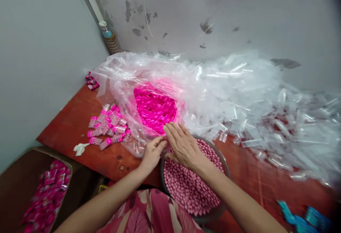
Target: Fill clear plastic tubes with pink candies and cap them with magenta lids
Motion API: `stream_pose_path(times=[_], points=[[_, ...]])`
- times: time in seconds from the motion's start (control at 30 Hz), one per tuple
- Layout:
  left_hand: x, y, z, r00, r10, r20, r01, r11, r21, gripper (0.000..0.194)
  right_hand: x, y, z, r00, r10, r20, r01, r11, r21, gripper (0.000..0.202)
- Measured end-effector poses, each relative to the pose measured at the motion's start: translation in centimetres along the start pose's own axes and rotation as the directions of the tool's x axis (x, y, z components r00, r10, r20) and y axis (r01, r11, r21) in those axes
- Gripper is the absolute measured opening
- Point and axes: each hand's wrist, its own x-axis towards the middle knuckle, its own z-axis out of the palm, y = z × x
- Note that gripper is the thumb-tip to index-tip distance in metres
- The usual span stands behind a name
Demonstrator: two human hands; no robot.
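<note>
At the near edge, a person's red, pink and cream patterned garment [149,211] shows between two bare forearms [106,201] reaching forward over a reddish-brown desk [80,119]. In the middle, a round grey basin [227,165] is filled with small pink beads [191,186]. The right hand [183,146] is over the basin's far left part, flat, its fingers extended and close together; whether anything is under it cannot be told. Just left of it, the left hand [153,151] is narrowed, thumb and fingertips drawn together; what they hold, if anything, is too small to tell. Just beyond both hands, a clear plastic bag [122,73] lies open around a heap of bright pink caps [154,106]. Left of the bag lie pink-capped bottles [112,126] of beads. To the right, clear plastic tubes [279,130] are piled along the desk. Near left, a box [16,179] contains shiny pink packets [50,190]; near right lie blurred blue items [301,220].
</note>
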Motion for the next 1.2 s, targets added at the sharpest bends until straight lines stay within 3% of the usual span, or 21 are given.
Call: stream_pose_path(times=[0.07, 0.17, 0.37, 0.47, 0.63, 0.83, 1.07, 1.2], points=[[0.0, 0.0, 0.3, 0.996, -0.040, -0.084, 0.035, 0.997, -0.070, 0.025, 0.0, -0.1, 1.1, 0.995, 0.097, -0.010, -0.097, 0.995, -0.005, 0.073], [-0.2, -0.1, 0.6, 0.989, -0.076, -0.126, 0.057, 0.987, -0.151, 0.026, -0.5, -0.3, 2.8, 0.982, 0.186, -0.045, -0.185, 0.983, 0.019, 0.065], [-0.7, -0.4, 0.6, 0.987, -0.050, -0.152, 0.038, 0.996, -0.080, 0.027, -0.8, -1.4, 5.4, 0.932, 0.291, -0.214, -0.269, 0.955, 0.126, 0.059], [-1.0, -0.6, 0.5, 0.987, -0.054, -0.150, 0.040, 0.995, -0.092, 0.025, -0.8, -1.7, 6.2, 0.910, 0.342, -0.235, -0.303, 0.934, 0.187, 0.056], [-1.1, -0.7, 0.7, 0.987, -0.079, -0.141, 0.052, 0.981, -0.189, 0.023, -1.2, -1.8, 6.3, 0.933, 0.331, -0.142, -0.290, 0.923, 0.252, 0.065], [-0.8, -0.4, 1.2, 0.982, -0.079, -0.170, 0.038, 0.972, -0.233, 0.018, -1.5, -2.3, 6.2, 0.898, 0.389, -0.207, -0.356, 0.917, 0.179, 0.067], [-1.1, -0.9, 0.9, 0.985, -0.099, -0.141, 0.065, 0.972, -0.227, 0.018, -1.6, -2.2, 7.2, 0.914, 0.334, -0.229, -0.299, 0.938, 0.174, 0.059], [-0.9, -1.2, 0.5, 0.984, -0.095, -0.148, 0.063, 0.977, -0.204, 0.020, -1.4, -2.1, 7.2, 0.923, 0.342, -0.175, -0.316, 0.935, 0.159, 0.064]])
